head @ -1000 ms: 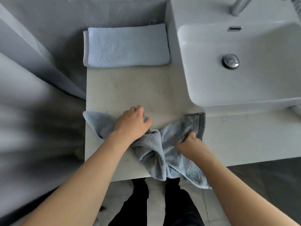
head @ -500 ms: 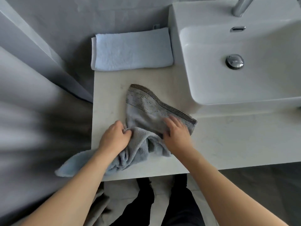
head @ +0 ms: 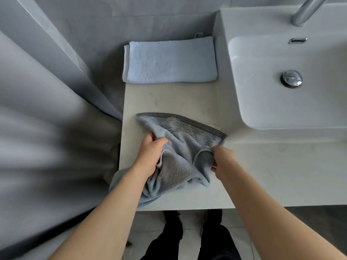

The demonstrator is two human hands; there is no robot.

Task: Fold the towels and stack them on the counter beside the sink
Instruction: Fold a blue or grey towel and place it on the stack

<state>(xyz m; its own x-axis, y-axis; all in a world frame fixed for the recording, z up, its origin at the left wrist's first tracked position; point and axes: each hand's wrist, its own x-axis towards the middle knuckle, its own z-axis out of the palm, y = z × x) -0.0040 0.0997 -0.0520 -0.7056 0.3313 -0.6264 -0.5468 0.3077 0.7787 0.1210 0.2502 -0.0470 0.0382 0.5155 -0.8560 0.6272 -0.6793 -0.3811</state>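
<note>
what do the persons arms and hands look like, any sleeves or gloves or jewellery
Both forearms are bare up to the bottom edge of the picture, with no sleeves in view. The left hand and right hand wear no gloves, and no rings, watch or bracelet show on them.

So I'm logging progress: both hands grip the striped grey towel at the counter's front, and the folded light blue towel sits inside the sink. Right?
Not quite. The head view shows the folded light blue towel on the counter beside the sink, against the wall. The left hand and right hand do grip the striped grey towel.
</note>
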